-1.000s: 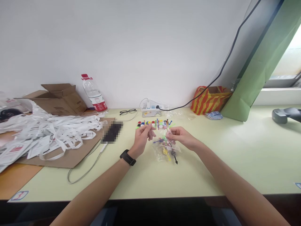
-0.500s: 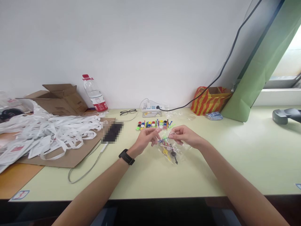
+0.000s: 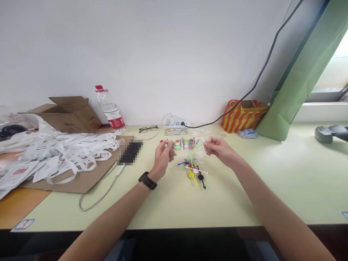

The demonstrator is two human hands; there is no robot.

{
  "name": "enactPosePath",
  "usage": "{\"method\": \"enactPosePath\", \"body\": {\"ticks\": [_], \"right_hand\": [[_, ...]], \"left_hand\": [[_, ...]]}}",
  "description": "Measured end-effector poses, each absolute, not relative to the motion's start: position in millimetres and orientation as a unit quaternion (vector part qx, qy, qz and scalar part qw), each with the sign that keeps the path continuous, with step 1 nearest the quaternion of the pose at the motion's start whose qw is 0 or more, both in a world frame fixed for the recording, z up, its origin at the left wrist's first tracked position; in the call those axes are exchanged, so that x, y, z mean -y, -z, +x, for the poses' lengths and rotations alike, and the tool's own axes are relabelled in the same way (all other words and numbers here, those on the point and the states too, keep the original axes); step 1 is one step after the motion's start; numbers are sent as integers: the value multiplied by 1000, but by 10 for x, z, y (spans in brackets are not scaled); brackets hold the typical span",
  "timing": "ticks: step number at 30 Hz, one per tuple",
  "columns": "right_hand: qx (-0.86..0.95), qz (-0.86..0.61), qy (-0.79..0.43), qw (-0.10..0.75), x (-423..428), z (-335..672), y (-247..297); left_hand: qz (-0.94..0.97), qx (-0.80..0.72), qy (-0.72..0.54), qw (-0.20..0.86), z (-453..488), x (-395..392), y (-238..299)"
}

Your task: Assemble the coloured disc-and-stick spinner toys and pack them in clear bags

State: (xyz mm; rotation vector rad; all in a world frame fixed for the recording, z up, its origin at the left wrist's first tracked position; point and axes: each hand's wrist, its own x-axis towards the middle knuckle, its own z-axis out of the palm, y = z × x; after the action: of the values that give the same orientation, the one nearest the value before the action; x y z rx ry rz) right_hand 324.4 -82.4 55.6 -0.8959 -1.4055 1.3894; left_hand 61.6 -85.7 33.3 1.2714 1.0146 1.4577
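Observation:
My left hand (image 3: 163, 156) and my right hand (image 3: 218, 149) each pinch one side of a clear plastic bag (image 3: 190, 150), held up and stretched between them above the table. Under the bag, on the pale green tabletop, lies a small heap of coloured plastic pins and discs (image 3: 194, 172), including a black arrow-like piece. A row of more coloured pieces (image 3: 179, 143) lies behind the bag. A black watch sits on my left wrist.
White lanyards (image 3: 54, 152) lie piled on cardboard at the left, with an open cardboard box (image 3: 66, 112) and a water bottle (image 3: 110, 108) behind. A phone (image 3: 129, 152) with a cable, glasses (image 3: 148, 128), a power strip (image 3: 175, 125), a striped bag (image 3: 243, 114) and a green curtain (image 3: 299, 72) are around.
Both hands have lifted the bag and drawn apart. The coloured pieces that were inside it now lie loose on the table beneath.

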Motion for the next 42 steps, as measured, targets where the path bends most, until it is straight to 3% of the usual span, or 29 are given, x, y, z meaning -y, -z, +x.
{"method": "enactPosePath", "body": {"ticks": [4, 8, 14, 29, 42], "right_hand": [[520, -389, -550, 525, 772, 3284, -537], [505, -398, -565, 518, 737, 3340, -522], [521, -365, -620, 459, 808, 3292, -580], [646, -139, -715, 229, 1169, 3032, -714], [691, -63, -668, 270, 1250, 2815, -574]], "left_hand": [[522, -374, -581, 500, 614, 868, -342], [532, -384, -587, 474, 632, 866, -331], [557, -407, -589, 421, 681, 893, -343], [595, -321, -598, 431, 707, 1002, -388], [631, -289, -590, 414, 749, 1065, -327]]}}
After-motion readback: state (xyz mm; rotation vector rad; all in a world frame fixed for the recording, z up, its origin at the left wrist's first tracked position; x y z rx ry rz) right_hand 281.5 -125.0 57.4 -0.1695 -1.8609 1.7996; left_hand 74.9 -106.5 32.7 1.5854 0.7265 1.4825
